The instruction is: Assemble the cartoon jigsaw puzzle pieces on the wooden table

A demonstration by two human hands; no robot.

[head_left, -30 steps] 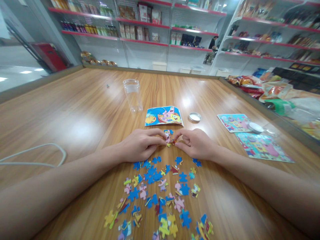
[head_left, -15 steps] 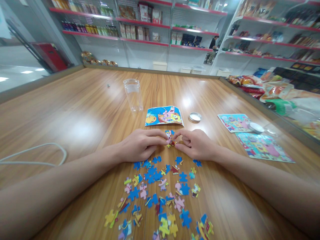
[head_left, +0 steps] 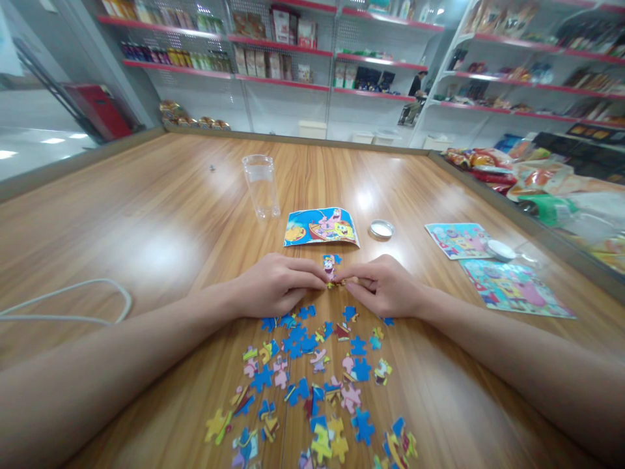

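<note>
My left hand [head_left: 276,290] and my right hand [head_left: 385,286] meet at the middle of the wooden table [head_left: 146,228], fingers pinched on a small cluster of joined puzzle pieces [head_left: 332,268] that lies on the wood between them. Several loose puzzle pieces [head_left: 317,378], blue, pink and yellow, are scattered just in front of my hands toward me. A cartoon reference picture [head_left: 321,227] lies flat right behind the cluster.
A clear plastic jar [head_left: 261,185] stands behind my left hand, and its round lid [head_left: 381,228] lies right of the picture. Two finished puzzles [head_left: 512,286] and another lid [head_left: 500,249] lie at the right. A white cable [head_left: 73,303] loops at the left. Shop shelves [head_left: 293,58] stand behind.
My right hand's fingers have closed in lower on the small cluster, pressing at its lower edge. My left hand has hardly moved.
</note>
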